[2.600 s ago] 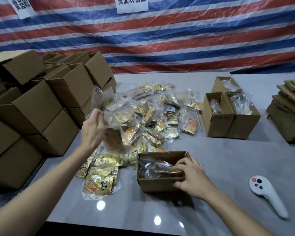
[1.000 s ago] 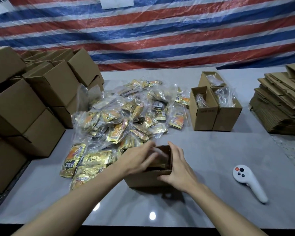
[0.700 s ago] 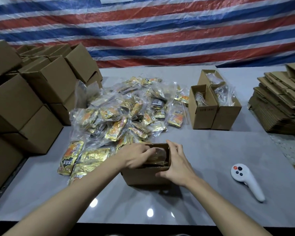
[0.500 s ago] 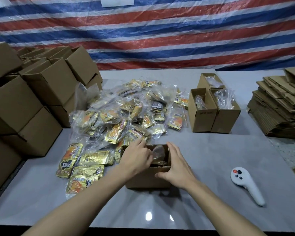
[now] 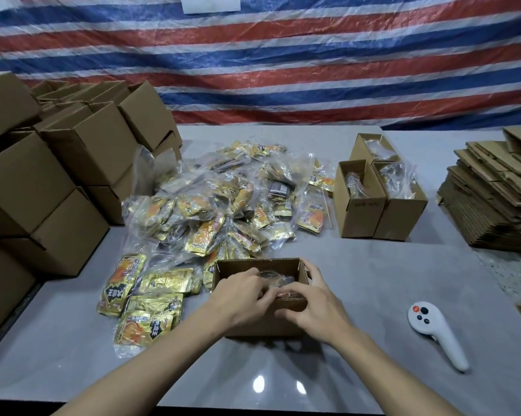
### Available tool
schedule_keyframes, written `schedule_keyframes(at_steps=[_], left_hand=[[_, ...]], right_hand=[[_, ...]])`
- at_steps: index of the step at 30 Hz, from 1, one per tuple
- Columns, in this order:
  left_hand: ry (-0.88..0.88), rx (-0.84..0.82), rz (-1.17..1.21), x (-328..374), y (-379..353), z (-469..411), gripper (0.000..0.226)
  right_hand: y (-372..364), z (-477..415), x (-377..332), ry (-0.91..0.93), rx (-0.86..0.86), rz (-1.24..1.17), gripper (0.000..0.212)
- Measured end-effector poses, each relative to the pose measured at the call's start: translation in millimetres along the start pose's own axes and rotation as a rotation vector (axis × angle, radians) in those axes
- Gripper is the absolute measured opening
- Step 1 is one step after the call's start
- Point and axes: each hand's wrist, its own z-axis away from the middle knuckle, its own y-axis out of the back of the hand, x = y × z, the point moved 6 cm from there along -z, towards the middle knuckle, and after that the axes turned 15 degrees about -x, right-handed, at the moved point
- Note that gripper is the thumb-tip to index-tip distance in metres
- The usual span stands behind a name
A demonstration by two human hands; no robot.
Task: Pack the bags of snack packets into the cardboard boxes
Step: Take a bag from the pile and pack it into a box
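Pressing a clear bag [image 5: 275, 280] of snack packets down into the open box [image 5: 260, 265], the left hand [image 5: 238, 295] curls its fingers onto the plastic beneath them while the right hand [image 5: 310, 307] grips the box's near-right corner, seemingly to steady it.

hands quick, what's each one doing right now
Left hand: fingers curled on the clear bag inside the open box.
Right hand: grips the box's right wall and front edge.

Dim, even overhead light; two bright glare spots on the glossy table [image 5: 373, 295]; wide-angle bending at edges; slightly soft.
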Motion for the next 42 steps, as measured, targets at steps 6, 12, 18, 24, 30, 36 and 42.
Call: schedule_keyframes(at_steps=[6,12,18,24,30,36,42], left_hand=[[0.106,-0.173,0.059,-11.1,-11.4,-8.5,0.05],[0.113,-0.225,-0.055,-22.6,-16.6,-13.1,0.077],[0.071,-0.324,-0.002,-17.4,-20.0,-12.9,0.071],[0.085,-0.127,-0.111,-26.1,-0.6,-10.0,0.056],[0.251,0.383,0.004,-21.9,27.5,-0.2,0.037],[0.504,0.146,-0.048,-22.3,14.1,4.4,0.042],[0.491,0.002,0.135,5.9,0.5,4.9,0.067]], right_hand=[[6.5,-0.4,-10.1,-0.064,-0.086,0.175,0.057],[18.3,-4.6,-17.0,-0.092,-0.139,0.218,0.067],[12.9,-5.6,-20.4,0.056,-0.183,0.187,0.05],[25.4,-8.8,-20.1,-0.002,-0.081,0.173,0.049],[25.5,-6.7,-14.6,-0.077,-0.041,0.135,0.062],[26.2,7.2,4.5,-0.137,0.003,0.002,0.051],[36.7,27.8,27.5,-0.257,0.061,-0.093,0.035]])
